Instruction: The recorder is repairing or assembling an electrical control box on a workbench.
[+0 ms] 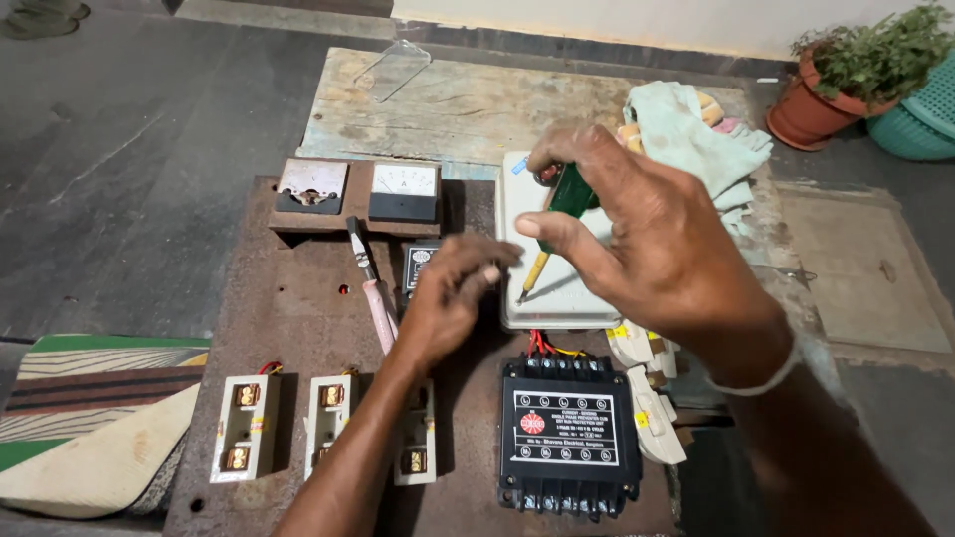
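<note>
My right hand (652, 234) grips a green-handled screwdriver (559, 214) and holds it slanted, its yellow shaft and tip pressed against the lower left part of a white box-shaped unit (567, 303). My left hand (450, 293) rests with curled fingers against that unit's left edge, over a small black component (418, 264). Red and yellow wires run from the white unit down into a black relay block (567, 438).
A rusty brown board (288, 298) carries two panel meters (358, 191), pink-handled pliers (375, 293), white fuse holders (246, 426) and loose white fuse parts (652, 398). A pale cloth (696, 134), a wooden plank (458, 99), a potted plant (846, 80) and a striped mat (90, 418) lie around.
</note>
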